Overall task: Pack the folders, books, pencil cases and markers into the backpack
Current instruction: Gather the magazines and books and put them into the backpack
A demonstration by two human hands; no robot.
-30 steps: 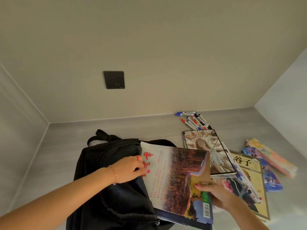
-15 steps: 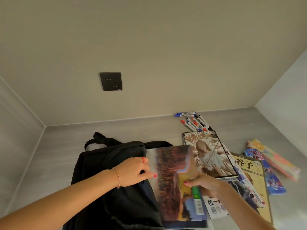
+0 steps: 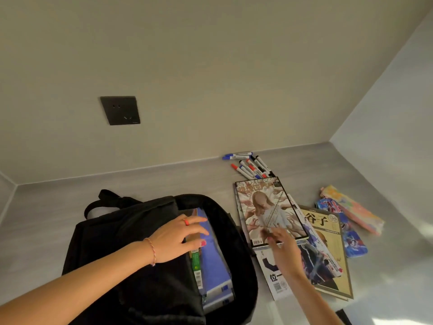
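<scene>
The backpack (image 3: 131, 249) is lying flat and unzipped on the grey counter (image 3: 46, 207), its mouth facing right; books and blue folders (image 3: 212, 259) are already sitting inside on edge. The left hand (image 3: 174, 240) is resting on the front flap at the opening, fingers extended and touching the top of the packed items, gripping nothing. The right hand (image 3: 280, 245) is reaching over the near edge of the top magazine (image 3: 267, 212), fingers loosely spread; the blur makes it impossible to tell whether it is pinching the cover yet. That magazine is lying on a fanned stack (image 3: 328, 249) just right of the bag. Markers (image 3: 249, 165) are lying loose near the back wall; two pencil cases (image 3: 351, 214) are sitting at the far right. Risk: lifting the top magazine by one edge may be dragging the glossy ones beneath it off the counter front. Risk: if the left hand is letting the flap sag, the next book will probably be catching on the rim or crumpling a cover. Hidden: the bag's depth, the lower stack titles, and the counter's near edge, cut off below.
</scene>
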